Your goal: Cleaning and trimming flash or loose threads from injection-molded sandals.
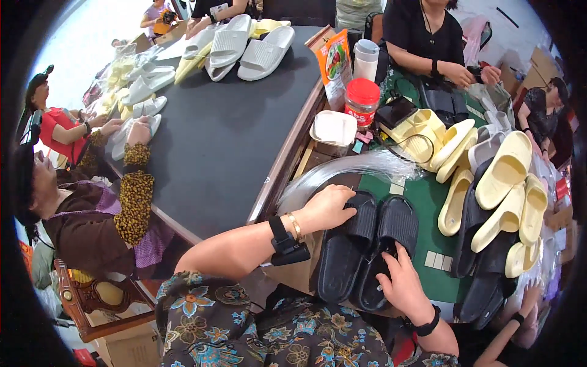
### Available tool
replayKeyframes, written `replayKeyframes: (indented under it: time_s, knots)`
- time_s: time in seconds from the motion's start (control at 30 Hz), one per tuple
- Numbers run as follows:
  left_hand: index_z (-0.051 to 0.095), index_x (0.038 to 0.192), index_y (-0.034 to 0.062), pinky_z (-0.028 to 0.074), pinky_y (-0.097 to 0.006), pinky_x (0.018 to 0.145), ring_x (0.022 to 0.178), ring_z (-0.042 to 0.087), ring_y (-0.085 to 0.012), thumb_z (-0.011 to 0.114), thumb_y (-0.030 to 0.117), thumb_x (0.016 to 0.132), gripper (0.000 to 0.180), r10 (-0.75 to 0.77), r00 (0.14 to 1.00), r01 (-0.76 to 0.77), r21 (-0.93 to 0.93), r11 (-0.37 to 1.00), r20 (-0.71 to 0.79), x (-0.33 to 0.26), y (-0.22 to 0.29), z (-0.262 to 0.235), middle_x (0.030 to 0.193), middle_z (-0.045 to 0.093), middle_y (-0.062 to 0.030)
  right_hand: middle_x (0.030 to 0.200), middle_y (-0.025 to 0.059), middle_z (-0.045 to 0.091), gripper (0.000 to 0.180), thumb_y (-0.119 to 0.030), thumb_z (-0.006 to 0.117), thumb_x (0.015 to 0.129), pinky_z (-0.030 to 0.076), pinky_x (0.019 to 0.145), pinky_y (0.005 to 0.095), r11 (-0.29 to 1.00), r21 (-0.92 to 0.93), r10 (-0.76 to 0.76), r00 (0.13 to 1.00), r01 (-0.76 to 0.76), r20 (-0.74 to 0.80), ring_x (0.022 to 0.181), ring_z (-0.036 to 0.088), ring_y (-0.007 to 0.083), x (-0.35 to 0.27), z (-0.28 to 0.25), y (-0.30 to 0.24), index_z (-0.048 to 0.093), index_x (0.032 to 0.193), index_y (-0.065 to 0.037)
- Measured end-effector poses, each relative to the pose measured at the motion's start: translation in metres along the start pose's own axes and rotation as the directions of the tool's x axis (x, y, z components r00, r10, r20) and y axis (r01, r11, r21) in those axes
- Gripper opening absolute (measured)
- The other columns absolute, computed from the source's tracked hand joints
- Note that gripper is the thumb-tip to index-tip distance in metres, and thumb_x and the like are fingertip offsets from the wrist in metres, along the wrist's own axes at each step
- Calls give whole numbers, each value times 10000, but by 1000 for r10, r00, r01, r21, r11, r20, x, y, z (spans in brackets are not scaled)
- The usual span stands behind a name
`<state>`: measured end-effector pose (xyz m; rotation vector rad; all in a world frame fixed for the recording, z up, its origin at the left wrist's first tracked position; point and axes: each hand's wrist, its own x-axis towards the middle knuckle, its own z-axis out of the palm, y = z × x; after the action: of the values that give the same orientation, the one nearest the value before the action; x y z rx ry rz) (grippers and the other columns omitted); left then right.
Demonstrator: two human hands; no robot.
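Note:
A pair of black slippers lies side by side on the green tabletop (428,202) in front of me, toes away: the left slipper (339,263) and the right slipper (397,220). My left hand (327,209) is at the outer side of the left slipper's ribbed strap, its fingers curled in. A tiny light tip shows by its fingertips, but what they hold is too small to name. With fingers apart, my right hand (405,284) touches the right slipper just below its strap. Beyond my left hand lies a bundle of clear plastic strands (348,173).
Cream slippers (504,171) and black slippers (468,226) are piled at the right. A red-lidded jar (362,101), white tub (334,129), orange pouch (335,64) and bottle (365,60) stand beyond. Co-workers sit around the dark table (226,128), which bears grey slippers (267,54).

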<state>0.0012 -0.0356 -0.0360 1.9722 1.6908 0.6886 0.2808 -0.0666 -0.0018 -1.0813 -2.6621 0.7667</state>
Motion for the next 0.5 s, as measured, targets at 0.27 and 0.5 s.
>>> replayKeyframes:
  time_s: [0.27, 0.5]
  knots:
    - [598, 1158, -68, 427, -410, 1008, 1152, 547, -368, 649, 204, 827, 431, -8, 1000, 8, -15, 1000, 20, -4, 2, -3, 1217, 592, -231, 1281, 237, 515, 376, -100, 693, 785, 458, 964, 419, 995, 49, -90, 995, 92, -50, 1149, 534, 381, -13, -16, -1, 601, 1129, 21]
    - [617, 1134, -46, 455, -399, 965, 1111, 573, -363, 676, 222, 809, 426, -28, 999, 29, -19, 999, 34, -1, 11, -11, 1164, 615, -234, 959, 145, 653, 130, -41, 658, 799, 512, 800, 385, 981, 141, -79, 943, 130, -324, 902, 636, 322, 3, -38, 23, 648, 925, -14]
